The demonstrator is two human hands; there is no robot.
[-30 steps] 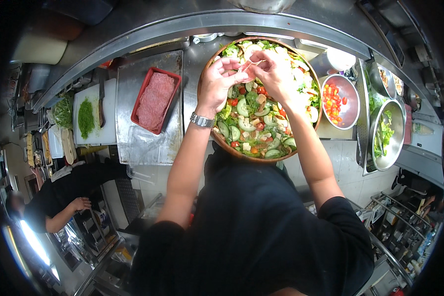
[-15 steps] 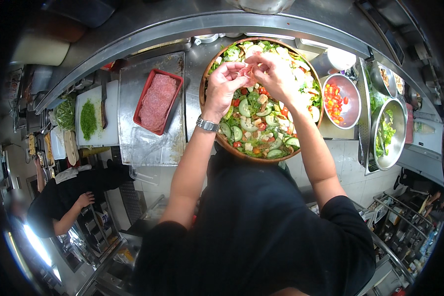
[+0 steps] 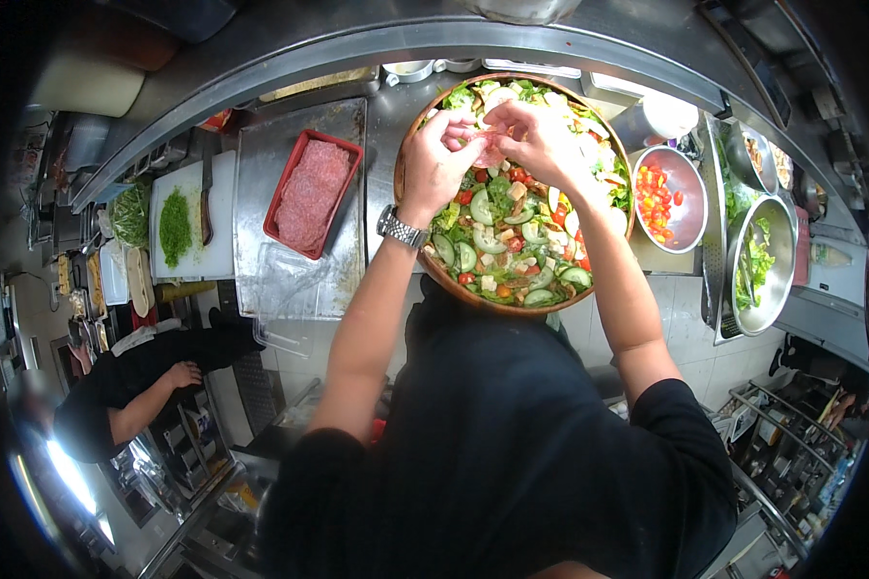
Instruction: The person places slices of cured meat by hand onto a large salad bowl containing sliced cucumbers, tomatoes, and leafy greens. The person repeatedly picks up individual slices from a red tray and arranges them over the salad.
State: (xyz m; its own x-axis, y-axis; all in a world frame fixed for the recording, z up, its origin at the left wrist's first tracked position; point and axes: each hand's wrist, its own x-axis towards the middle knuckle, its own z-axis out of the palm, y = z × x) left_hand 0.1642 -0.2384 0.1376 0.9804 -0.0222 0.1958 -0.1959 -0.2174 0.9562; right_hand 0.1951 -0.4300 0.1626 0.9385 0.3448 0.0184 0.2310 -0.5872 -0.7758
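A large round wooden bowl stands in front of me, full of salad with lettuce, cucumber slices, cherry tomatoes and pale cubes. Above its middle, my left hand and my right hand meet at the fingertips. Between them is a thin, pinkish-red slice of cured meat, pinched at its left edge by one hand and its right edge by the other. My fingers partly cover the slice.
A red tray of pink ground meat sits on a metal sheet pan to the left. Further left, a knife and chopped greens lie on a white board. A steel bowl of cut tomatoes stands right. A co-worker leans at lower left.
My left hand has shifted slightly left, with the slice still between both hands. The co-worker's hand at lower left has moved a little to the right.
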